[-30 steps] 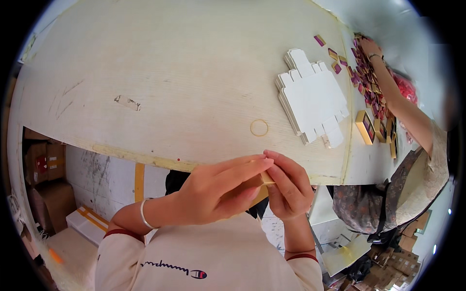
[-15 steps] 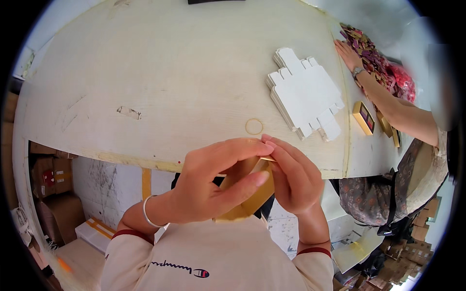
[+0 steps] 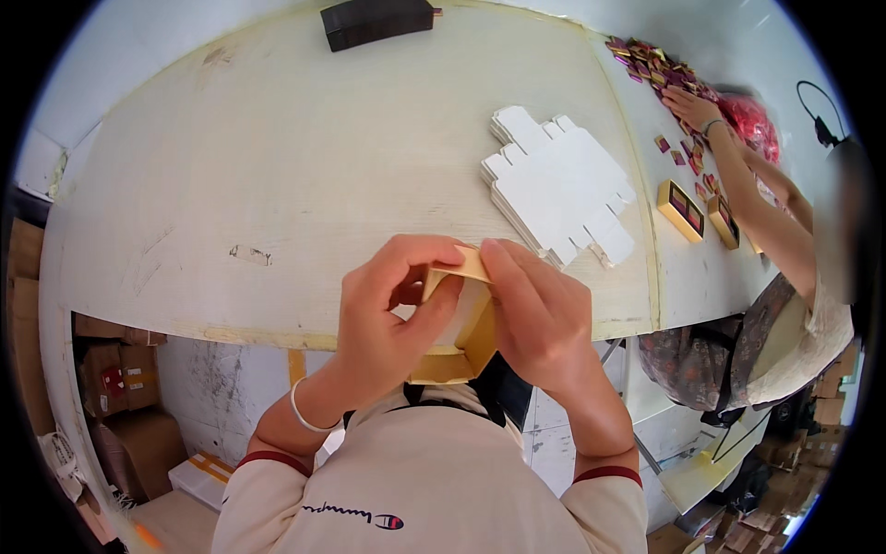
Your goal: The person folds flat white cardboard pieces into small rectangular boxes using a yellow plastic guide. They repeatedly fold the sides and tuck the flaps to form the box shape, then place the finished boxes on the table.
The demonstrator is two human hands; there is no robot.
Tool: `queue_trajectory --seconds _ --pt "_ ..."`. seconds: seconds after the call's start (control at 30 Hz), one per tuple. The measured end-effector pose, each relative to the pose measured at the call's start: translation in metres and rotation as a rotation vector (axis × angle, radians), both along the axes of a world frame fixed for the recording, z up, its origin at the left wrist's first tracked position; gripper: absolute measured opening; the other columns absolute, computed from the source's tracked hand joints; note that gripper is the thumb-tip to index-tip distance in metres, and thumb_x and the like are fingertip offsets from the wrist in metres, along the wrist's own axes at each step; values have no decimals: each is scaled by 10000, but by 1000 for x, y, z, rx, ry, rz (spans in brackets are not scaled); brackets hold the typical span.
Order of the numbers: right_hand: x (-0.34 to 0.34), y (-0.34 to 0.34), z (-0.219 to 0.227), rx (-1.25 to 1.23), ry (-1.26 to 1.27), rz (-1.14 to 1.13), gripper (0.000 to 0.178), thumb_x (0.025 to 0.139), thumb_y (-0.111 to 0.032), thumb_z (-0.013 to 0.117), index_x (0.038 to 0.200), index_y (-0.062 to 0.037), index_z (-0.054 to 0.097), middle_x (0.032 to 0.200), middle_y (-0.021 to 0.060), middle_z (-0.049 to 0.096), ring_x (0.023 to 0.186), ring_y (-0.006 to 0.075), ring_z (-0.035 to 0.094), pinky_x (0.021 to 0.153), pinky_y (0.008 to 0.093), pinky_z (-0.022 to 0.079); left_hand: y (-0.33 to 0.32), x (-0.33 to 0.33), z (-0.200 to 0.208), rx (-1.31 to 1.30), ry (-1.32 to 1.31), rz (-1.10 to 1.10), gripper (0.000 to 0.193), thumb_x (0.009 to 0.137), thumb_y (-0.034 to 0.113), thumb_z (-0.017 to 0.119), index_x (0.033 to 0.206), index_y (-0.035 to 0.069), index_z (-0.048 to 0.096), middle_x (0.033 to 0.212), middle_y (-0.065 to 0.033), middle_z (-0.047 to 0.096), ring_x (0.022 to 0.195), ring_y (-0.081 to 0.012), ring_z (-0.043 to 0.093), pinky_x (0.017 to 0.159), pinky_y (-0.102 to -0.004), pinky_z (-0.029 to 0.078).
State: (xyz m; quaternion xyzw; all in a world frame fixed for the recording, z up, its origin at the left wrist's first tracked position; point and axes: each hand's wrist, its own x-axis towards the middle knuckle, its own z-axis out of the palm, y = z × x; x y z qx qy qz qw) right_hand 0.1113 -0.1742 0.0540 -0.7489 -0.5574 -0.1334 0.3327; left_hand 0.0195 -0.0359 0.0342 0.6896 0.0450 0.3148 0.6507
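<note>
Between my hands, at the near edge of the table, is a small gold card box (image 3: pixel 443 368) with open middle and folded walls. My left hand (image 3: pixel 383 309) has its thumb and fingers closed on the box's far flap. On the other side, my right hand (image 3: pixel 543 319) grips the same far end, fingertips against the flap and side wall. Part of the box is hidden behind my fingers. Just beyond my right hand lies a stack of flat white die-cut box blanks (image 3: pixel 563 189).
A long black box (image 3: pixel 378 24) stands at the table's far edge. To the right, another person's hand (image 3: pixel 692 107) is in a pile of small coloured pieces (image 3: pixel 651 63). Filled gold boxes (image 3: pixel 681 211) sit nearby. Cardboard cartons (image 3: pixel 125 380) are stacked under the table at left.
The box has turned so its open middle shows, and both hands now pinch its far flap. My view has shifted, bringing more of the black box in. The other person's hand has moved in the pile.
</note>
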Motion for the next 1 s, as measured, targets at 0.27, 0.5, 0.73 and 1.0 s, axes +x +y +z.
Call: queue_trajectory --seconds 0.27,0.5,0.73,1.0 --pt "-13 2 11 340 508 43 394 859 19 625 1240 61 535 1187 218 596 938 337 650 744 323 552 13 -2 0 49 -123 26 134 871 -31 624 997 14 615 1022 -123 639 873 -147 617 719 -239 497" --pt "-29 11 -8 373 45 -171 335 834 37 637 1149 129 568 1034 241 646 817 342 669 717 345 558 2 -3 2 290 -167 132 173 847 -53 630 1010 4 642 1008 -167 650 843 -204 641 690 -274 509" --pt "-5 14 -11 398 341 -112 305 776 97 628 1073 27 623 867 151 631 664 269 622 575 319 498 5 10 -2 450 -133 156 176 857 -65 604 1007 9 659 954 -106 658 711 -130 601 572 -229 468" --pt "19 17 22 -110 322 -247 56 844 -33 598 831 15 571 764 168 558 651 346 591 567 421 463 14 37 24 20 279 -160 170 898 -24 550 1040 -13 644 911 -5 630 780 -46 520 686 -185 430"
